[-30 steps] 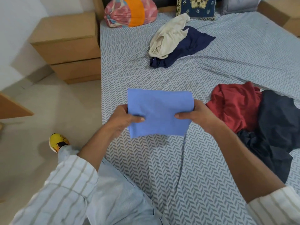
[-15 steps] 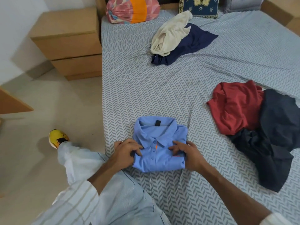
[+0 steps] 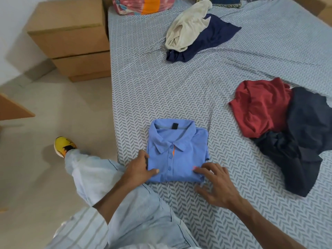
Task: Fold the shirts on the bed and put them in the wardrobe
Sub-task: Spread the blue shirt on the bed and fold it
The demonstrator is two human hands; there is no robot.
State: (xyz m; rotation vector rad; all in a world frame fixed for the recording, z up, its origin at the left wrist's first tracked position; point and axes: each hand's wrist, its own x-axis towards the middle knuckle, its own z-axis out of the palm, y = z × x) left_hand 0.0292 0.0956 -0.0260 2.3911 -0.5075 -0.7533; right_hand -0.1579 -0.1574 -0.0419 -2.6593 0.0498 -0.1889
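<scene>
A blue polo shirt (image 3: 179, 151) lies folded into a neat square, collar up, near the front edge of the bed (image 3: 161, 87). My left hand (image 3: 139, 168) grips its lower left edge, thumb on top of the fabric. My right hand (image 3: 215, 186) is spread flat beside the lower right corner, with fingertips touching the shirt. Unfolded shirts lie around: a cream one (image 3: 186, 26) over a navy one (image 3: 215, 36) at the back, and a red one (image 3: 258, 108) beside a dark one (image 3: 309, 132) on the right. No wardrobe is in view.
A wooden bedside cabinet (image 3: 71, 38) stands left of the bed. A patterned pillow (image 3: 143, 4) sits at the head. My leg and yellow shoe (image 3: 63, 145) are on the beige floor beside the bed's left edge.
The folded blue shirt, held up in the air a second ago, now lies collar up on the bed. My right hand has loosened and spread at its corner.
</scene>
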